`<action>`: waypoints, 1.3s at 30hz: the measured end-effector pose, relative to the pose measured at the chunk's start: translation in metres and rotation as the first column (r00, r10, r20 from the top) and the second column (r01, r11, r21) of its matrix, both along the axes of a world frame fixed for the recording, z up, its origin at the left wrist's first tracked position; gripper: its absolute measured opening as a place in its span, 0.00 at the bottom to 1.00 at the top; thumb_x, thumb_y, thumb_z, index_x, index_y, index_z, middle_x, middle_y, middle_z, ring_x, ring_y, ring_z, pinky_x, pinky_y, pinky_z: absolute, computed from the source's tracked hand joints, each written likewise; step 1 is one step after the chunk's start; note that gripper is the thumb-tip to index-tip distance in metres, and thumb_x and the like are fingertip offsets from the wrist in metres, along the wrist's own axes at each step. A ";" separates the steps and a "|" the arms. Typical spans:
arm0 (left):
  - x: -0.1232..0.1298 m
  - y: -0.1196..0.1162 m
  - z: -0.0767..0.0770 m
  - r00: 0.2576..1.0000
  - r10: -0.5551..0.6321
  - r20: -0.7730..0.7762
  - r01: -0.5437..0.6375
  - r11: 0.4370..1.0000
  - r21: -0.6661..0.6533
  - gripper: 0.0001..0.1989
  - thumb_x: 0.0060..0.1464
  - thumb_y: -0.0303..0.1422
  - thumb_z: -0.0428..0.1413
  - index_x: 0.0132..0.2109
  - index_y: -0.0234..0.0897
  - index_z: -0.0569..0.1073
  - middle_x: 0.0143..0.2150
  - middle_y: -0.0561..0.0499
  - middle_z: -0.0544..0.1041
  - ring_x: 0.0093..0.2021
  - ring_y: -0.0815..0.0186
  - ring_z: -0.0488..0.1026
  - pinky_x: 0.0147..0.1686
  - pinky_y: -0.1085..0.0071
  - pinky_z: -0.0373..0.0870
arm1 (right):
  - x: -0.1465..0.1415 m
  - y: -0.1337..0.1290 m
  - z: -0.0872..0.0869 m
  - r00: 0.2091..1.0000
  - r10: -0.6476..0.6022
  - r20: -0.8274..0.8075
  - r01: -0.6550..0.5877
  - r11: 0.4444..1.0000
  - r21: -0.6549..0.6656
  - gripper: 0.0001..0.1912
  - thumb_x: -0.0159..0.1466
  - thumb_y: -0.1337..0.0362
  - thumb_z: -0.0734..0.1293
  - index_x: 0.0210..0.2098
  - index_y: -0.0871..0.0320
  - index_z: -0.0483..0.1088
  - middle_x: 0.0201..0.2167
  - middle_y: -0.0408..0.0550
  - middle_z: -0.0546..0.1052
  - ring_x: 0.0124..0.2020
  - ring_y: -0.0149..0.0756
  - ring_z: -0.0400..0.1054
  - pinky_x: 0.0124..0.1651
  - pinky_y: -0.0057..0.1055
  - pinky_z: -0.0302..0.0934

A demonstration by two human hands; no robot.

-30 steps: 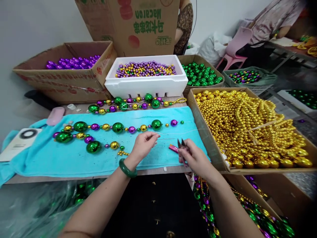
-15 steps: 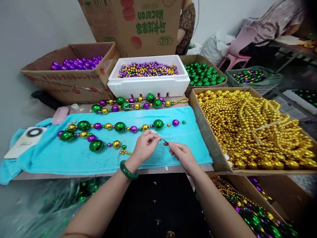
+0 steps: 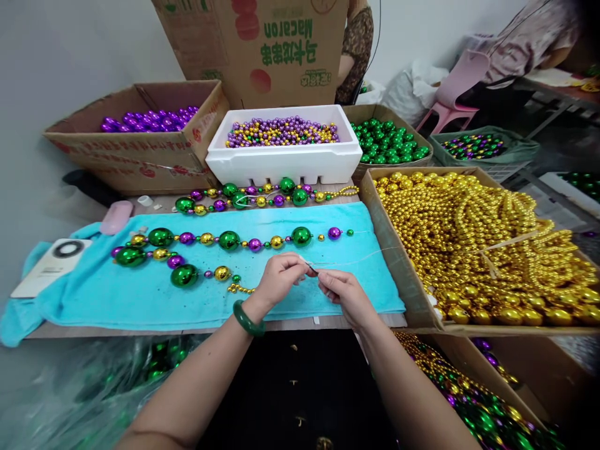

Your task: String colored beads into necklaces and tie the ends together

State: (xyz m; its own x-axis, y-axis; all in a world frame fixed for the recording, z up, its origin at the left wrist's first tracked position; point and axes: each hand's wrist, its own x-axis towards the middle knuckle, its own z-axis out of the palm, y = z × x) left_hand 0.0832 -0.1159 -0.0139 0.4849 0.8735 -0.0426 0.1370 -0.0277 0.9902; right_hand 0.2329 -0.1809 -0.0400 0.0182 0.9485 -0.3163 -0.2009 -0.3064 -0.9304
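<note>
Over the front of a turquoise towel [image 3: 140, 300], my two hands meet almost tip to tip. My left hand [image 3: 282, 278], with a green bangle at the wrist, is closed in a pinch on a thin clear string [image 3: 344, 262] that trails right. In my right hand [image 3: 344, 294] is a small, thin, dark metal tool [image 3: 312, 270]; its tip meets the left fingertips. Behind them lies a bead garland [image 3: 229, 240] of green, purple and gold balls, doubled back at the left. A strand of small gold beads [image 3: 240, 289] runs beneath my left wrist.
A carton of gold bead strands [image 3: 459, 237] borders the towel on the right. Along the back stand a white foam box [image 3: 284, 164] of small beads, a carton of purple balls [image 3: 140, 153] and green balls [image 3: 389, 144]. Another garland [image 3: 253, 199] lies behind the towel.
My hands have shifted slightly right and the left fingers have closed in further around the tool's tip. Less of the tool shows. The view has moved a little.
</note>
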 end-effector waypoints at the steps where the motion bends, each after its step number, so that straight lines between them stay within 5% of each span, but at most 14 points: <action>1: 0.000 0.000 0.000 1.000 -0.001 0.002 0.001 1.000 -0.004 0.10 0.47 0.29 0.52 0.26 0.33 0.77 0.27 0.49 0.71 0.26 0.71 0.67 0.22 0.77 0.64 | 0.000 0.000 0.000 1.000 -0.005 -0.010 0.004 1.000 -0.005 0.20 0.51 0.48 0.69 0.28 0.61 0.73 0.18 0.39 0.60 0.18 0.23 0.47 0.20 0.25 0.38; 12: 0.003 0.001 -0.004 1.000 -0.021 -0.009 0.021 1.000 0.005 0.09 0.48 0.30 0.53 0.25 0.32 0.76 0.27 0.50 0.72 0.25 0.72 0.67 0.23 0.76 0.65 | 0.000 0.001 -0.008 0.996 -0.080 -0.045 0.080 0.997 -0.006 0.19 0.51 0.51 0.70 0.30 0.62 0.76 0.15 0.37 0.57 0.17 0.23 0.45 0.20 0.25 0.37; 16: 0.001 0.003 -0.011 0.994 0.031 -0.106 -0.023 0.997 0.077 0.10 0.51 0.33 0.53 0.28 0.34 0.76 0.32 0.49 0.75 0.27 0.70 0.70 0.26 0.74 0.68 | 0.019 0.005 -0.012 0.929 -0.242 0.279 0.238 0.970 0.048 0.23 0.53 0.49 0.66 0.38 0.62 0.76 0.22 0.45 0.69 0.22 0.30 0.58 0.24 0.27 0.51; 18: -0.001 0.003 -0.013 0.979 0.082 -0.186 -0.043 0.978 0.206 0.10 0.53 0.34 0.53 0.30 0.36 0.77 0.38 0.47 0.76 0.36 0.66 0.73 0.37 0.69 0.71 | 0.034 0.006 -0.014 0.739 -0.253 0.624 0.278 0.959 0.060 0.24 0.55 0.49 0.64 0.42 0.60 0.75 0.31 0.51 0.75 0.31 0.38 0.66 0.32 0.33 0.58; 20: -0.003 0.002 -0.013 0.953 0.142 -0.268 -0.041 0.936 0.349 0.09 0.53 0.33 0.53 0.31 0.37 0.78 0.46 0.45 0.75 0.47 0.61 0.71 0.49 0.62 0.67 | 0.049 0.006 -0.014 0.464 -0.109 0.879 0.248 0.969 -0.010 0.24 0.59 0.50 0.62 0.46 0.58 0.74 0.39 0.56 0.75 0.38 0.45 0.68 0.37 0.37 0.59; 23: -0.004 -0.002 -0.010 0.910 0.235 -0.341 -0.044 0.874 0.485 0.09 0.54 0.32 0.54 0.32 0.38 0.78 0.55 0.44 0.70 0.57 0.56 0.63 0.57 0.54 0.58 | 0.063 0.002 -0.010 0.117 0.087 0.989 0.174 0.979 -0.106 0.24 0.61 0.52 0.59 0.48 0.59 0.73 0.42 0.62 0.74 0.43 0.51 0.66 0.38 0.40 0.59; 26: -0.001 -0.009 -0.008 0.918 0.258 -0.300 -0.083 0.867 0.491 0.09 0.55 0.33 0.53 0.35 0.38 0.78 0.56 0.44 0.69 0.57 0.57 0.63 0.57 0.54 0.59 | 0.062 -0.002 -0.004 -0.064 0.006 0.998 0.119 0.993 0.001 0.23 0.61 0.54 0.60 0.44 0.64 0.74 0.40 0.65 0.73 0.43 0.54 0.65 0.40 0.44 0.59; 28: 0.003 -0.014 -0.008 0.955 0.196 -0.221 -0.093 0.910 0.403 0.09 0.56 0.33 0.53 0.36 0.38 0.78 0.53 0.45 0.71 0.55 0.59 0.66 0.55 0.58 0.63 | 0.054 -0.002 0.000 0.104 -0.157 0.982 0.064 0.986 0.151 0.20 0.59 0.55 0.61 0.42 0.63 0.74 0.40 0.62 0.74 0.40 0.49 0.66 0.41 0.43 0.60; 31: 0.010 -0.022 -0.011 0.990 0.125 -0.066 -0.100 0.949 0.298 0.09 0.56 0.35 0.53 0.37 0.39 0.78 0.55 0.46 0.70 0.57 0.59 0.65 0.55 0.59 0.63 | 0.033 0.001 0.002 0.689 -0.143 0.710 -0.029 0.974 0.225 0.20 0.54 0.54 0.67 0.41 0.58 0.74 0.31 0.51 0.75 0.29 0.38 0.66 0.33 0.36 0.62; 32: 0.012 -0.024 -0.012 0.992 0.121 -0.022 -0.110 0.952 0.285 0.09 0.56 0.35 0.53 0.37 0.40 0.78 0.55 0.46 0.70 0.59 0.59 0.63 0.56 0.59 0.63 | 0.026 0.002 0.001 0.812 -0.080 0.578 -0.055 0.976 0.212 0.19 0.52 0.54 0.68 0.39 0.58 0.74 0.27 0.48 0.74 0.26 0.36 0.65 0.30 0.34 0.61; 34: 0.014 -0.027 -0.015 0.991 0.127 0.050 -0.136 0.956 0.260 0.09 0.56 0.34 0.53 0.37 0.40 0.78 0.53 0.47 0.71 0.60 0.59 0.61 0.57 0.59 0.63 | 0.012 0.004 -0.003 0.913 -0.004 0.408 -0.078 0.980 0.184 0.14 0.51 0.54 0.70 0.31 0.58 0.74 0.21 0.45 0.71 0.23 0.34 0.64 0.27 0.31 0.59; 39: 0.007 -0.025 -0.021 0.972 0.162 0.168 -0.171 0.984 0.039 0.11 0.54 0.34 0.54 0.44 0.39 0.77 0.52 0.44 0.72 0.52 0.60 0.69 0.44 0.66 0.72 | -0.003 0.014 -0.007 0.925 -0.044 0.378 -0.040 0.977 0.210 0.10 0.52 0.56 0.70 0.27 0.57 0.73 0.23 0.45 0.71 0.24 0.32 0.63 0.27 0.29 0.58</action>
